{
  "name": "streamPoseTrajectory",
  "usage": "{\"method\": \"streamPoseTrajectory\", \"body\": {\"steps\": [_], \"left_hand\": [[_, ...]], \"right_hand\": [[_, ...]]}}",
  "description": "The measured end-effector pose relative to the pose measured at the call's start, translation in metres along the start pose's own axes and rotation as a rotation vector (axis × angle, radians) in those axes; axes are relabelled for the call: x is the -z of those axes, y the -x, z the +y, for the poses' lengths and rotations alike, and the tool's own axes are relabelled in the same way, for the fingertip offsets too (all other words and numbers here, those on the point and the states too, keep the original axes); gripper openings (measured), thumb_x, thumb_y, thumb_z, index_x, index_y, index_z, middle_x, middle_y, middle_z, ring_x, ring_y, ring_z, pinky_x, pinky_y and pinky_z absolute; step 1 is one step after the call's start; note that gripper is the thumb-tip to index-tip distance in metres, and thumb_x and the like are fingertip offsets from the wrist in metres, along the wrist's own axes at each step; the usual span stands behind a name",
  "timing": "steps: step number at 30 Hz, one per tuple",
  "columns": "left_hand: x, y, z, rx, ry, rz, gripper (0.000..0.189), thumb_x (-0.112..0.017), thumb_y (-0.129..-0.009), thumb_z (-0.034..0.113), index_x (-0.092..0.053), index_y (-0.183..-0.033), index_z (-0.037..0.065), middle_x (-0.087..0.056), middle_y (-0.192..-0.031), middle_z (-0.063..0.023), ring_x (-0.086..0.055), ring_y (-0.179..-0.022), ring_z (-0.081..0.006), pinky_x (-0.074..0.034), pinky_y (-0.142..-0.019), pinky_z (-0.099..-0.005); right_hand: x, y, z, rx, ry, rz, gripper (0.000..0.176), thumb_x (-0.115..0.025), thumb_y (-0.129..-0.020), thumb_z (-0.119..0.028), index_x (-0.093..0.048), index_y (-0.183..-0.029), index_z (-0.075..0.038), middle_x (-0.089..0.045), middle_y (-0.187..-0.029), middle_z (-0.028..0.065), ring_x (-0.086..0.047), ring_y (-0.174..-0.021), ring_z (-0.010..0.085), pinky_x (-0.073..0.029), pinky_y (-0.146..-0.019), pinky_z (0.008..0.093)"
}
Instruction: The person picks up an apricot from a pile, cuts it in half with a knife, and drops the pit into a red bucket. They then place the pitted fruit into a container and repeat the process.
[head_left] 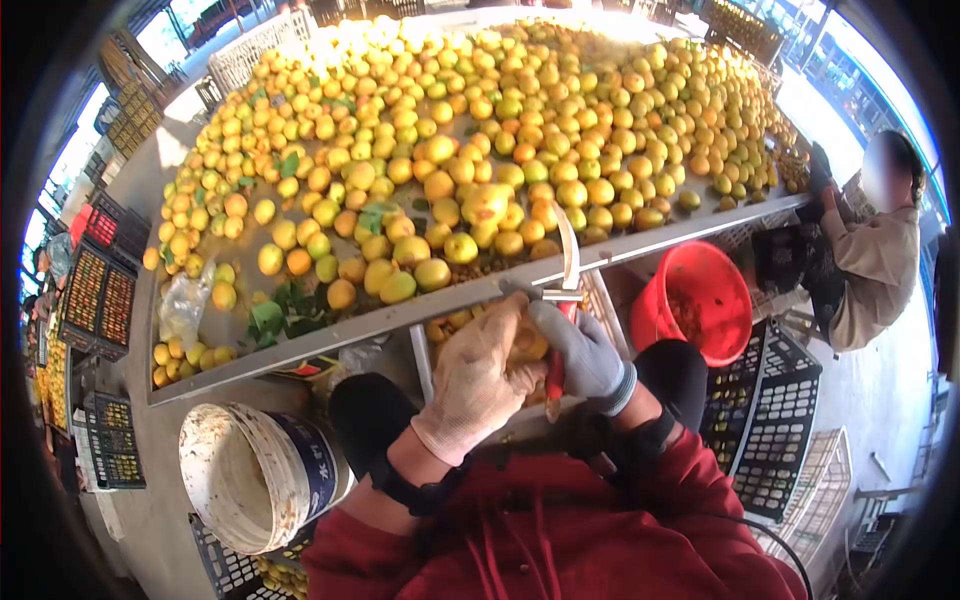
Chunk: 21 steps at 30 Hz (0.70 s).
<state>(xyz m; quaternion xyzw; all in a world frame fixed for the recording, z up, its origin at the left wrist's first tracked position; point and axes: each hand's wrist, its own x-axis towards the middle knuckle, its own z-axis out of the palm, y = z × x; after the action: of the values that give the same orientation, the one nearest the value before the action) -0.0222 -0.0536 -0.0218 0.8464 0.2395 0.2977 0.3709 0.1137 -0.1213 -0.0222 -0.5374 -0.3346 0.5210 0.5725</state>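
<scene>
The left hand (pixel 480 375) is clamped round a fruit (pixel 530 345) just below the table's (pixel 400 315) near edge. The right hand (pixel 585 350) grips a knife (pixel 571 265), blade up. One slip on wet skin could cut the left glove.

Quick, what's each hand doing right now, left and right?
Left hand: closed around a fruit.
Right hand: closed on a knife, blade pointing up.

Left glove (pixel 480 385) — rough beige cloth; right glove (pixel 585 350) grey knit. Knife (pixel 570 255) shiny metal, bucket (pixel 700 300) glossy red plastic — table (pixel 400 315) dull metal.
</scene>
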Motion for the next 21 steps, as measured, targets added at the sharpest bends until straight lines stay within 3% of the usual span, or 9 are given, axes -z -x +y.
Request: {"method": "streamPoseTrajectory", "body": {"steps": [2, 5, 7, 8, 9, 11, 12, 15, 21], "left_hand": [[0.001, 0.0, -0.001, -0.019, 0.07, 0.061, 0.065, -0.073, -0.063, 0.002, -0.046, -0.122, -0.002, -0.06, -0.095, -0.0151, -0.06, -0.09, -0.0276, -0.049, -0.079, -0.0317], [0.002, 0.001, -0.005, 0.227, 0.619, 0.114, 0.069, -0.07, -0.065, -0.012, -0.042, -0.127, -0.003, -0.055, -0.107, -0.0098, -0.054, -0.096, -0.0124, -0.05, -0.078, -0.0254], [0.019, -0.002, 0.005, 0.339, 0.811, 0.088, 0.075, -0.07, -0.065, -0.014, -0.037, -0.131, -0.004, -0.045, -0.122, -0.0108, -0.051, -0.099, -0.0145, -0.052, -0.076, -0.0257], [0.022, -0.002, 0.002, 0.332, 0.823, 0.079, 0.075, -0.07, -0.063, -0.016, -0.038, -0.13, -0.003, -0.044, -0.122, -0.0103, -0.051, -0.097, -0.0139, -0.052, -0.076, -0.0254], [0.025, -0.001, -0.001, 0.325, 0.835, 0.07, 0.076, -0.069, -0.062, -0.017, -0.039, -0.13, -0.002, -0.043, -0.121, -0.0098, -0.052, -0.094, -0.0132, -0.052, -0.077, -0.0252], [0.031, 0.001, -0.004, 0.417, 0.898, 0.022, 0.074, -0.069, -0.062, -0.017, -0.04, -0.128, -0.001, -0.045, -0.116, -0.0083, -0.052, -0.087, -0.0112, -0.052, -0.072, -0.0229], [0.034, 0.001, -0.005, 0.505, 0.957, -0.026, 0.072, -0.069, -0.061, -0.017, -0.042, -0.127, 0.0, -0.048, -0.11, -0.0068, -0.052, -0.08, -0.0092, -0.051, -0.066, -0.0206], [0.031, 0.006, -0.023, 0.563, 0.975, -0.074, 0.062, -0.066, -0.065, -0.014, -0.046, -0.121, 0.002, -0.052, -0.096, -0.0035, -0.051, -0.068, -0.008, -0.044, -0.055, -0.0171], [0.023, 0.008, -0.03, 0.628, 1.187, -0.014, 0.06, -0.06, -0.068, -0.01, -0.044, -0.125, 0.0, -0.058, -0.101, -0.0097, -0.057, -0.068, -0.0167, -0.041, -0.053, -0.0207]], "right_hand": [[0.001, -0.001, 0.005, -0.073, -0.101, 0.028, 0.033, -0.049, -0.093, -0.034, -0.061, -0.096, -0.003, -0.061, -0.077, 0.0004, -0.056, -0.061, 0.0081, -0.045, -0.055, 0.022], [0.01, 0.0, -0.001, -0.032, 0.004, -0.061, 0.036, -0.046, -0.094, -0.035, -0.062, -0.098, -0.002, -0.062, -0.077, 0.0021, -0.057, -0.058, 0.0096, -0.045, -0.054, 0.0224], [0.014, 0.002, -0.015, -0.077, 0.116, 0.008, 0.038, -0.044, -0.095, -0.035, -0.062, -0.101, -0.001, -0.064, -0.081, 0.0049, -0.057, -0.058, 0.0107, -0.046, -0.055, 0.0229], [0.015, 0.0, -0.017, 0.025, 0.236, 0.01, 0.049, -0.033, -0.096, -0.038, -0.057, -0.115, 0.0, -0.062, -0.063, 0.0073, -0.057, -0.053, 0.0131, -0.045, -0.052, 0.0231], [0.016, 0.003, -0.026, -0.054, 0.274, 0.049, 0.049, -0.031, -0.097, -0.038, -0.057, -0.115, -0.001, -0.062, -0.063, 0.0066, -0.055, -0.049, 0.0119, -0.043, -0.049, 0.0211], [0.027, 0.004, -0.023, 0.198, 0.316, 0.067, 0.04, -0.04, -0.096, -0.033, -0.061, -0.104, 0.0, -0.065, -0.084, 0.0068, -0.057, -0.057, 0.0108, -0.045, -0.053, 0.0226], [0.031, 0.008, -0.041, -0.043, 0.251, 0.037, 0.037, -0.041, -0.096, -0.03, -0.061, -0.107, -0.001, -0.065, -0.084, 0.0054, -0.057, -0.055, 0.0099, -0.043, -0.05, 0.0198], [0.042, 0.005, -0.035, 0.0, 0.173, -0.013, 0.035, -0.043, -0.095, -0.029, -0.06, -0.11, -0.002, -0.066, -0.086, 0.0055, -0.057, -0.054, 0.0082, -0.042, -0.048, 0.0177], [0.026, -0.003, -0.037, -0.011, -0.083, 0.026, 0.027, -0.059, -0.086, -0.017, -0.06, -0.105, 0.002, -0.067, -0.088, 0.0086, -0.061, -0.062, 0.0104, -0.044, -0.048, 0.0191]]}}
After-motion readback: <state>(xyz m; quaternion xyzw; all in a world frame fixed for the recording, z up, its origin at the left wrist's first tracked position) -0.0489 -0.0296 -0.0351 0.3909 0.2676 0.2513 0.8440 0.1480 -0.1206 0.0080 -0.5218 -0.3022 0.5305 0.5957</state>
